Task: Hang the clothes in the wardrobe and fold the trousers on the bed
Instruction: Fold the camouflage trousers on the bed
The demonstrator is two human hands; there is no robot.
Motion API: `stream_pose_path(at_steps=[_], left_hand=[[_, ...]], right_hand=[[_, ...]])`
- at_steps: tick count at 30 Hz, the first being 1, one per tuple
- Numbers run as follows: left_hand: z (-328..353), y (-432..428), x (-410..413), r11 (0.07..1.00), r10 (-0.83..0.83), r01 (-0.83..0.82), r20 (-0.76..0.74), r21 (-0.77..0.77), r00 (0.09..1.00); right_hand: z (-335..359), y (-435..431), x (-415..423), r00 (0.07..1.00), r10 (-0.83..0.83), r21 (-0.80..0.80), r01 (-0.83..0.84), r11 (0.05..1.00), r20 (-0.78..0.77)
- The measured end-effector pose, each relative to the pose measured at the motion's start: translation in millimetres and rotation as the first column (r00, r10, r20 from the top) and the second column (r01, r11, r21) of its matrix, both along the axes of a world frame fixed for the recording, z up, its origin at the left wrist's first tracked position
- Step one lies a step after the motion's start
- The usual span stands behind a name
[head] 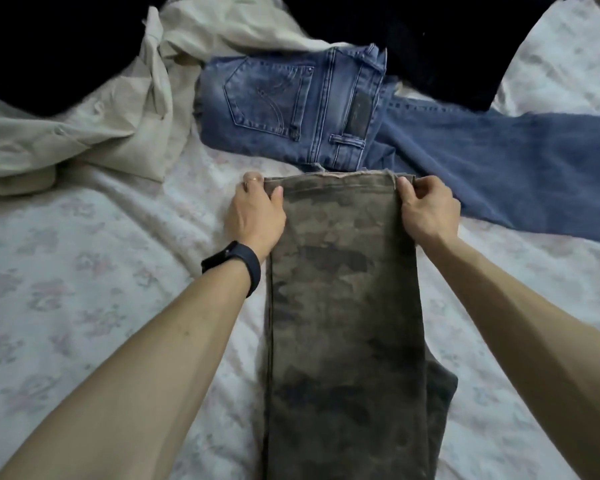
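Camouflage trousers (343, 306) lie lengthwise on the bed (66, 271), their legs stacked and running from the bottom of the view up to the hem. My left hand (255, 214) pinches the hem's left corner, thumb on top. My right hand (426, 211) pinches the right corner, fingers curled over the edge. Just beyond the hem lie folded blue jeans (291, 105), back pocket up. A second pair of blue jeans (499, 157) stretches out to the right.
A crumpled beige garment (94, 126) lies at the upper left. Dark clothing (430, 39) fills the far side of the bed. The floral sheet shows on the left and right of the trousers.
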State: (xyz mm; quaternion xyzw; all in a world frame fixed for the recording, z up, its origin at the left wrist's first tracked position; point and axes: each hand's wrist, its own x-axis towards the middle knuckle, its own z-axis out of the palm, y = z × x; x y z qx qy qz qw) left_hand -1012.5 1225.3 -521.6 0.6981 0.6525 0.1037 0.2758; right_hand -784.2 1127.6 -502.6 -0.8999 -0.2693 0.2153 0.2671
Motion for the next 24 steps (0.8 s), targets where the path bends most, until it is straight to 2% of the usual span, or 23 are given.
stream_pose_path(at_steps=[2,3,4,5,7,9,10,13,15,17,20,22,24], left_hand=[[0.1,-30.9,3.7,0.945,-0.095,0.121,-0.102,0.303,0.990],[1.7,-52.5,6.0,0.903,-0.178,0.209,-0.114,0.376,0.977],[1.0,-77.1,8.5,0.880,-0.283,0.308,-0.121,0.361,0.951],[-0.5,-100.8,7.6,0.872,-0.379,0.403,-0.136,0.278,0.915],[-15.9,-134.0,-8.5,0.829,-0.522,0.553,-0.248,0.077,0.816],[-33.1,-134.4,-31.2,0.797,-0.555,0.604,-0.369,0.022,0.746],[-36.5,-128.4,-38.6,0.804,-0.544,0.595,-0.408,-0.002,0.733],[-26.0,-120.6,-37.9,0.828,-0.522,0.553,-0.488,-0.092,0.700],[-4.8,-143.5,-28.8,0.858,-0.483,0.509,-0.434,-0.065,0.760],[13.7,-186.7,-33.0,0.863,-0.473,0.505,-0.364,-0.007,0.803],[19.4,-261.8,-79.2,0.742,-0.633,0.671,-0.339,-0.009,0.696],[3.5,-285.9,-130.1,0.710,-0.670,0.701,-0.377,-0.070,0.640],[-3.7,-291.4,-171.2,0.762,-0.614,0.637,-0.449,-0.120,0.649]], right_hand=[[-1.6,-11.9,-21.1,0.982,0.001,0.046,-0.010,0.999,0.188],[0.3,-20.2,-39.3,0.945,0.061,0.083,-0.092,0.992,0.320],[3.4,-31.0,-61.0,0.900,0.150,0.116,-0.214,0.970,0.409],[3.3,-44.8,-83.0,0.845,0.283,0.099,-0.363,0.927,0.454],[-12.7,-82.3,-107.4,0.694,0.567,-0.115,-0.583,0.804,0.444],[-39.3,-115.1,-100.7,0.604,0.679,-0.353,-0.580,0.734,0.418],[-47.1,-125.4,-92.9,0.622,0.667,-0.421,-0.519,0.744,0.410],[-35.1,-138.1,-90.0,0.784,0.503,-0.485,-0.301,0.821,0.365],[-11.8,-151.9,-114.8,0.841,0.431,-0.429,-0.274,0.861,0.327],[9.8,-181.0,-151.0,0.799,0.499,-0.331,-0.396,0.857,0.336],[8.0,-249.3,-183.3,0.677,0.673,-0.365,-0.571,0.736,0.299],[-8.8,-297.2,-180.2,0.696,0.677,-0.447,-0.540,0.713,0.240],[-8.1,-331.2,-171.3,0.766,0.618,-0.519,-0.460,0.720,0.179]])
